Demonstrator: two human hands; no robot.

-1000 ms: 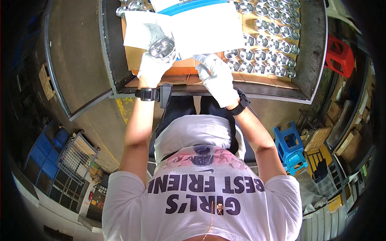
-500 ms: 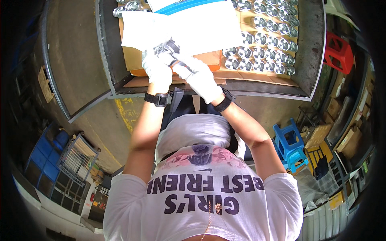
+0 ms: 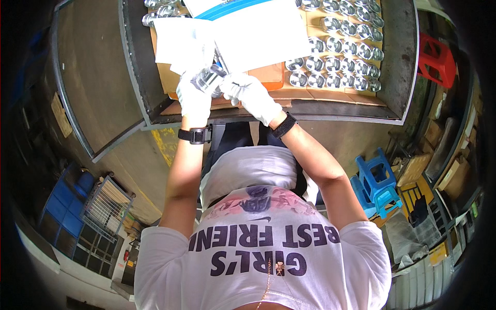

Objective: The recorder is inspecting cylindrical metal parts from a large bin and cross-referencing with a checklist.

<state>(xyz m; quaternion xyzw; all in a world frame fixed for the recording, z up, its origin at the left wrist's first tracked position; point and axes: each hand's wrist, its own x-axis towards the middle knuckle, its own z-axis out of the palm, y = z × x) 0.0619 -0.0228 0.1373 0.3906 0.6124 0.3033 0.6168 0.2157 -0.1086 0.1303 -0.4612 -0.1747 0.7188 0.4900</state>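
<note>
My left hand, in a white glove, grips a shiny metal piston above the near edge of the metal-rimmed table. My right hand, gloved too, is closed at the piston's right side, its curled fingertips against it. Whether those fingers also pinch something small cannot be made out. Just beyond the hands lie a white cloth or paper and a bright white sheet with a blue band. Under the sheet's near edge shows an orange flat thing.
Several rows of pistons stand on cardboard at the right of the table, with a few more at the far left. A raised dark rim borders the table. A red stool and blue stools stand to the right.
Both hands have come slightly nearer to me. The piston has turned in my left hand and shows more of its side; my right fingers have shifted and curled beside it.
</note>
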